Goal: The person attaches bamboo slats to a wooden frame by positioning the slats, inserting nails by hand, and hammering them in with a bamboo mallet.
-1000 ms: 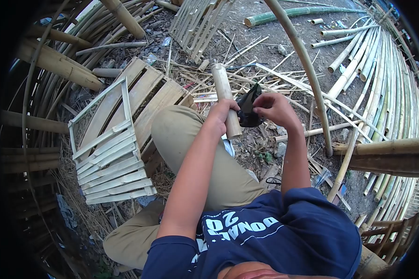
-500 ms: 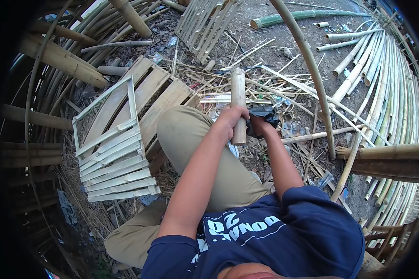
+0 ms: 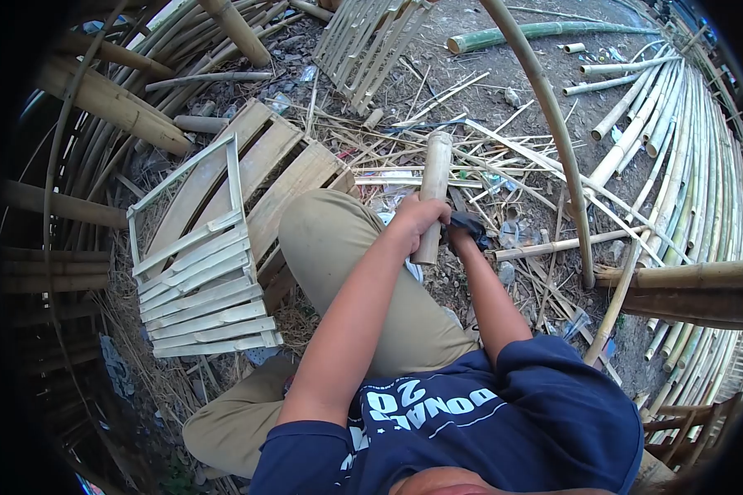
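A short, thick bamboo piece (image 3: pixel 435 177) slants in front of my raised knee. My left hand (image 3: pixel 419 218) is wrapped round its lower half, with the fingers closed. Just right of it, my right hand (image 3: pixel 462 241) is mostly covered by a crumpled black bag or cloth (image 3: pixel 470 224), so its fingers do not show. The black material touches or nearly touches the bamboo piece and my left hand. Which hand bears it I cannot tell.
A wooden slatted platform (image 3: pixel 276 186) and a pale bamboo frame with slats (image 3: pixel 206 305) lie at the left. Thin strips (image 3: pixel 388 153) litter the ground ahead. A curved bamboo pole (image 3: pixel 545 99) rises at the right, before long poles (image 3: pixel 677 181).
The bamboo piece and my left hand have shifted right and tilted. My right hand, bare and pinching at the black material a second ago, has gone into or behind it.
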Action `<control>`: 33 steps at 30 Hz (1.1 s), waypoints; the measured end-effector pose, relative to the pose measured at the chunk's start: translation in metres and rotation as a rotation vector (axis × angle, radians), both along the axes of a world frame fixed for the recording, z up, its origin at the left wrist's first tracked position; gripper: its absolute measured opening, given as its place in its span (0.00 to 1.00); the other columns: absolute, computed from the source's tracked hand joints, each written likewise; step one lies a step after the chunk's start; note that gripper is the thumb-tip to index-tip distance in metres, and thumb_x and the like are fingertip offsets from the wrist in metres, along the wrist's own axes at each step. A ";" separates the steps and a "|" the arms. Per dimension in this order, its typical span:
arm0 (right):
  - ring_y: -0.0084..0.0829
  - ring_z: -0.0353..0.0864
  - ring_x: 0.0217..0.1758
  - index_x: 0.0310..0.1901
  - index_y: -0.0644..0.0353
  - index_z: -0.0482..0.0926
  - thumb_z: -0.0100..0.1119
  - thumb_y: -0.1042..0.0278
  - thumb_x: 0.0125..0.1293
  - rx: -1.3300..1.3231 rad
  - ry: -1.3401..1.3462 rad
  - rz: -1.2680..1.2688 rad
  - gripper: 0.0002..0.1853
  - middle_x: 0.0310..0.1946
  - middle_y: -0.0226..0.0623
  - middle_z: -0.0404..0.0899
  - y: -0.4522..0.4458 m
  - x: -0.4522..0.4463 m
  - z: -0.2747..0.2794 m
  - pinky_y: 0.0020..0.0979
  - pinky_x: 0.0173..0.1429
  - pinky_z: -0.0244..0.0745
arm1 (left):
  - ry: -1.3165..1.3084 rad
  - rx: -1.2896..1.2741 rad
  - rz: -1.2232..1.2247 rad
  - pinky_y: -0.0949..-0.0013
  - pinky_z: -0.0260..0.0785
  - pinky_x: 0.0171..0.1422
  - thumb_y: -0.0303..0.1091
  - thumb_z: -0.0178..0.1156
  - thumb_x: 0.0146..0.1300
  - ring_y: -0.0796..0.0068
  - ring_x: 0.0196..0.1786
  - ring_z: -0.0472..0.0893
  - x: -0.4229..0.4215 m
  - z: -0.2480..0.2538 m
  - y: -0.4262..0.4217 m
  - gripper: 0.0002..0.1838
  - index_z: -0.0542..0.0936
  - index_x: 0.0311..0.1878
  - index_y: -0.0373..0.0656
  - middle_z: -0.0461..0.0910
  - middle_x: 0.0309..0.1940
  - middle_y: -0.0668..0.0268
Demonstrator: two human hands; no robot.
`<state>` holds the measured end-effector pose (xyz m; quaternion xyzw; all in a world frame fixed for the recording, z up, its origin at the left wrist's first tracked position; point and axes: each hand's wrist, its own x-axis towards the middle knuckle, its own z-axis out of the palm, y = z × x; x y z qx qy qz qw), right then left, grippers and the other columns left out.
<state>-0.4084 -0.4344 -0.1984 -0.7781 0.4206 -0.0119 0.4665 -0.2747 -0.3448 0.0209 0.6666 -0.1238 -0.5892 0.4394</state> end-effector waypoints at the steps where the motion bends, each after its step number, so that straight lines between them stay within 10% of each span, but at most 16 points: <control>1: 0.31 0.75 0.44 0.47 0.58 0.82 0.44 0.51 0.83 -0.014 0.043 -0.008 0.20 0.42 0.37 0.82 0.001 0.003 0.004 0.37 0.53 0.74 | -0.008 0.005 0.002 0.54 0.79 0.38 0.26 0.68 0.46 0.61 0.34 0.82 0.000 -0.003 -0.001 0.21 0.79 0.47 0.36 0.80 0.35 0.58; 23: 0.42 0.88 0.42 0.39 0.54 0.85 0.61 0.55 0.72 -0.779 0.308 0.098 0.12 0.39 0.41 0.89 -0.024 -0.051 -0.125 0.45 0.48 0.82 | -0.218 0.047 -0.142 0.59 0.78 0.40 0.23 0.70 0.43 0.64 0.35 0.83 -0.005 -0.029 -0.006 0.26 0.81 0.51 0.32 0.84 0.40 0.56; 33: 0.40 0.88 0.39 0.38 0.50 0.85 0.64 0.54 0.71 1.055 -0.228 -1.055 0.10 0.36 0.36 0.89 -0.029 -0.084 -0.192 0.45 0.44 0.83 | -0.175 0.056 -0.065 0.60 0.80 0.39 0.22 0.69 0.44 0.66 0.34 0.85 -0.004 -0.014 -0.004 0.27 0.79 0.53 0.32 0.83 0.39 0.57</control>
